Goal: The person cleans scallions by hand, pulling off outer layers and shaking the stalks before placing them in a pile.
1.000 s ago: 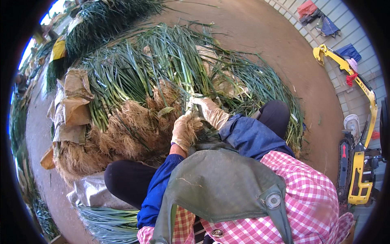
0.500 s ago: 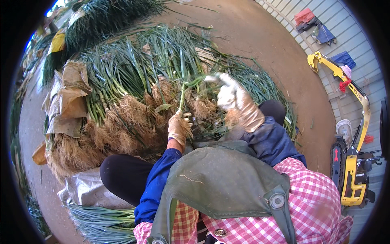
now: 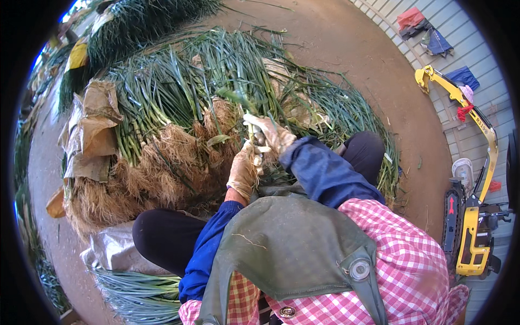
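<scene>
My left hand (image 3: 244, 169), in a soiled pale glove, is closed round the lower part of a green onion (image 3: 250, 130) held upright in front of my lap. Just above it my right hand (image 3: 275, 134), gloved too, has its fingers closed on the same stalk. Its green top looks smeared by motion, and its root end is hidden behind my hands. Past my hands lies a long heap of green onions (image 3: 157, 86), leaves pointing away from me and brown, stringy roots (image 3: 173, 149) toward me.
Brown sacking (image 3: 97, 119) stands at the heap's left end. A tied-looking bundle of green onions (image 3: 138, 295) lies beside a whitish sheet (image 3: 116, 252) at lower left. More leaves (image 3: 146, 32) are piled at far left. A yellow toy-sized-looking excavator (image 3: 473, 238) stands at right near a corrugated wall.
My right hand has come left and toward me, from apart on the right to the stalk. My left hand still grips the stalk, slightly farther right.
</scene>
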`<state>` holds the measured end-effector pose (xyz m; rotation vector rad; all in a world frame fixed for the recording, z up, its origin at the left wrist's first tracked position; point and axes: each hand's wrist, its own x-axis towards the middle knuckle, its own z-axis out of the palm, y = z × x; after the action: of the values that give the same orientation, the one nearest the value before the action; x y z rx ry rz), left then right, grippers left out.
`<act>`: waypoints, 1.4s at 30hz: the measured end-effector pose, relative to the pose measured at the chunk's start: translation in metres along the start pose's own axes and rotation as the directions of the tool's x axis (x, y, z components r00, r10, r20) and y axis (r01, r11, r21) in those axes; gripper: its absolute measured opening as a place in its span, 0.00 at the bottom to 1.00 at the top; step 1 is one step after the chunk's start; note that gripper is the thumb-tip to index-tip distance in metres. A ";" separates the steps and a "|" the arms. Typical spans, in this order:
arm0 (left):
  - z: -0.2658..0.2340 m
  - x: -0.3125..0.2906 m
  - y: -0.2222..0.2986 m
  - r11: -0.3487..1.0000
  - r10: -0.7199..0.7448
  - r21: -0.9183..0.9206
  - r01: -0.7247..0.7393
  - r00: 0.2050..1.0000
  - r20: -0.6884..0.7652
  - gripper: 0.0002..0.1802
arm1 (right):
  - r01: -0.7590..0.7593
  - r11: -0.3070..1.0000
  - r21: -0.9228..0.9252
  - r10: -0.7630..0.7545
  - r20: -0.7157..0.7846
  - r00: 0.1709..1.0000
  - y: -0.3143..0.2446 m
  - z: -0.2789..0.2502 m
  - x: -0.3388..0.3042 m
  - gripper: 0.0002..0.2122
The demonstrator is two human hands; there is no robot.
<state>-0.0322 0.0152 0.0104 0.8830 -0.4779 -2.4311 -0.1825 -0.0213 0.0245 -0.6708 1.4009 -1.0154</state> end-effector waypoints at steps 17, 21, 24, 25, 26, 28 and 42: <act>-0.012 0.011 0.000 0.940 0.126 -0.244 -0.238 0.909 -0.398 0.16 | -0.155 0.762 0.628 -0.119 0.373 0.920 -0.022 0.020 -0.072 0.10; -0.036 0.014 -0.003 0.957 0.134 -0.197 -0.214 0.925 -0.355 0.22 | -0.280 0.713 0.643 -0.239 0.598 0.765 -0.033 0.007 -0.101 0.09; -0.028 0.009 0.002 0.979 0.127 -0.099 -0.180 0.908 -0.399 0.27 | -0.225 0.844 0.487 -0.074 0.521 0.851 -0.081 -0.013 -0.149 0.09; -0.020 0.008 0.002 0.984 0.123 -0.057 -0.167 0.880 -0.459 0.29 | -0.174 0.877 0.448 -0.096 0.518 0.850 -0.098 -0.024 -0.166 0.09; -0.032 0.009 0.002 0.976 0.171 -0.051 -0.213 0.885 -0.433 0.31 | -0.133 0.903 0.409 -0.118 0.534 0.837 -0.113 -0.031 -0.175 0.09; -0.037 0.013 0.000 0.974 0.176 -0.053 -0.220 0.884 -0.434 0.30 | 0.014 0.913 0.408 -0.231 0.487 0.842 -0.142 -0.045 -0.193 0.10; -0.011 -0.004 0.008 0.982 0.188 0.054 -0.181 0.966 -0.177 0.16 | 0.211 0.953 0.218 -0.271 0.298 0.915 -0.166 -0.026 -0.207 0.08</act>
<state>-0.0189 0.0092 0.0080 1.0179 -0.5148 -2.1563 -0.2137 0.0896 0.2646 -0.8481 0.9396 -1.1519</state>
